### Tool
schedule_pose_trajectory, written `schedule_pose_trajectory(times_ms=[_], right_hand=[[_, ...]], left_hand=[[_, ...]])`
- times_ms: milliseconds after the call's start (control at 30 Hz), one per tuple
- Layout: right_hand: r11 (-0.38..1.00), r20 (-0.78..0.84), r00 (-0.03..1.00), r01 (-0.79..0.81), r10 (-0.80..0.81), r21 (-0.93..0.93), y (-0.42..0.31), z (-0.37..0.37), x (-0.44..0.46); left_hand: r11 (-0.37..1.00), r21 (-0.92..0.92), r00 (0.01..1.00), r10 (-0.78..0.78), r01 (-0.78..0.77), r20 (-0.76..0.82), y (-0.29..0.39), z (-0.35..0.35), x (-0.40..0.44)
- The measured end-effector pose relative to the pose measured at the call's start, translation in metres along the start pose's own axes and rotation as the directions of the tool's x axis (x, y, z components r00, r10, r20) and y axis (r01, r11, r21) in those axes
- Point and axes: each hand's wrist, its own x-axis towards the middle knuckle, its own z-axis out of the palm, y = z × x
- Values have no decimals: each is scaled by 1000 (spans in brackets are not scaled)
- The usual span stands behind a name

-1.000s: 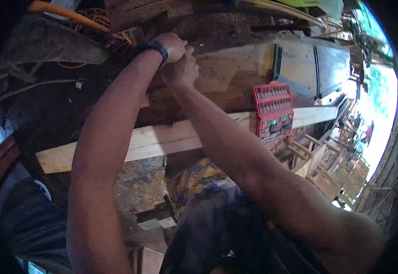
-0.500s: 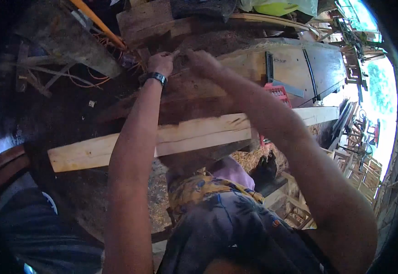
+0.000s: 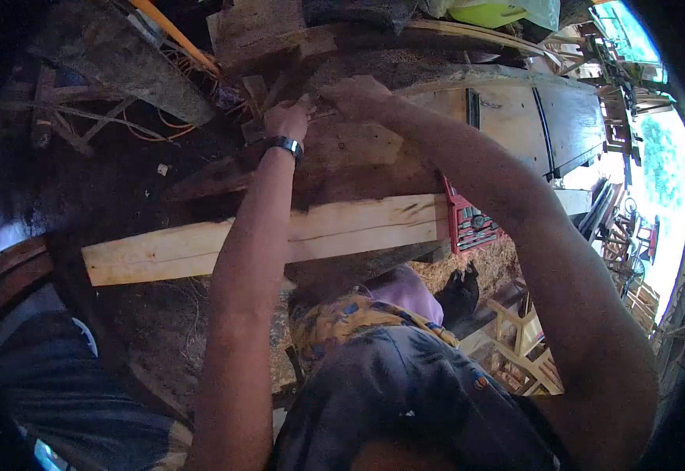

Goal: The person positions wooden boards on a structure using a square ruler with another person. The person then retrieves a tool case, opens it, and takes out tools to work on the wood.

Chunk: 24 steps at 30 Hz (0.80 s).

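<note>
My left hand (image 3: 289, 119), with a dark watch on its wrist, is closed at the far side of the dark wooden bench (image 3: 342, 161). Just right of it, my right hand (image 3: 354, 96) is closed too, with a small gap between the two. Something thin shows between them, too small and dim to name. A pale wooden plank (image 3: 358, 228) lies across the bench's near side, under my left forearm. The red socket-set case (image 3: 476, 224) stands open at the plank's right part, partly hidden by my right arm.
A person's dark-clothed leg (image 3: 67, 385) is at the lower left. An orange bar (image 3: 173, 35) slants at the upper left. Wooden frames (image 3: 523, 337) stand at the lower right, and a dark metal strip (image 3: 543, 122) crosses the bench's right part.
My hands were together at first and have since moved apart. My right forearm has swung up and right, and now covers much of the red case.
</note>
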Motion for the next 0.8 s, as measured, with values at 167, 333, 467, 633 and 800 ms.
schedule_pose_trajectory(times_ms=[167,333,467,633,800], right_hand=[[972,78,988,-148,135,183,-21,-4,-16],[912,140,984,-158,113,379,-21,-1,-18],[872,50,987,-159,153,463,-24,20,-12],[865,-210,930,-177,303,469,-43,54,-10],[956,-368,886,-223,281,193,-56,84,-2]], left_hand=[[492,859,978,204,-142,45,37,16,-45],[732,648,967,-62,212,-246,48,46,-54],[713,686,970,31,147,-241,7,25,-20],[683,703,971,-38,197,-236,52,28,-54],[587,797,984,-2,146,-179,72,35,-71]])
